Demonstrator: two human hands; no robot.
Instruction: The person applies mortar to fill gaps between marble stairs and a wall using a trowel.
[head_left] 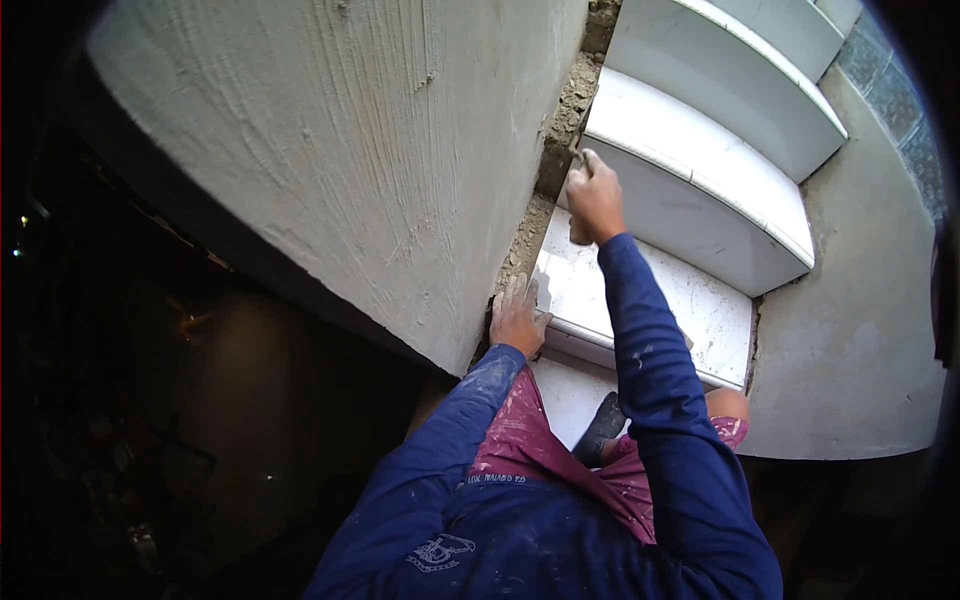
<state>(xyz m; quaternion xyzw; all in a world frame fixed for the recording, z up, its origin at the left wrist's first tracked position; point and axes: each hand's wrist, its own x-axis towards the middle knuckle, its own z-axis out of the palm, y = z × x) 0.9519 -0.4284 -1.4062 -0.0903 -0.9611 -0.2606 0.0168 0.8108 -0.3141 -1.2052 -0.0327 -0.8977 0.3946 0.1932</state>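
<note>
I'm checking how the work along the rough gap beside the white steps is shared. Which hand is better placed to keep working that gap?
The right hand, probably. It is raised at the rough gap between wall and steps, closed on a small tool. The left hand lies lower, flat at the step edge.

The wall [340,150] at ten o'clock is rough grey plaster, matt, with trowel streaks. The steps [700,170] at one o'clock look like smooth white stone with a slight sheen. The gap [565,120] between them shows crumbly, gritty mortar. The sleeves [650,360] are blue cloth, dust-flecked.
</note>
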